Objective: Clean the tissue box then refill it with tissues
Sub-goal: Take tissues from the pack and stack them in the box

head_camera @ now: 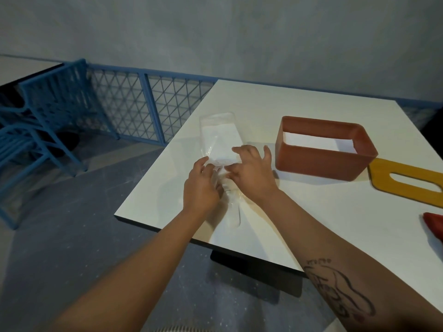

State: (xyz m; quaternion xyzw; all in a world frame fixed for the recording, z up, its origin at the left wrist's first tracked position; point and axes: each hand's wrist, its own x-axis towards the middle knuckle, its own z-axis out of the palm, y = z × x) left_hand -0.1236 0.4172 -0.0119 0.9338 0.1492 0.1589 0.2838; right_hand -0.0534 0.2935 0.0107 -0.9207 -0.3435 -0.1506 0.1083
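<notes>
A clear plastic pack of white tissues (221, 137) lies on the white table (299, 212), left of the box. My left hand (202, 185) and my right hand (251, 172) both pinch the crumpled near end of the pack's plastic wrap. The terracotta tissue box (318, 164) stands open-topped to the right, with no lid on it and a white bottom showing inside. Its yellow wooden lid (383, 174), with an oval slot, lies flat on the table right of the box.
A red cloth (434, 225) peeks in at the right edge of the table. Blue chairs (48, 121) and a blue lattice fence (148, 109) stand to the left, beyond the table's left edge.
</notes>
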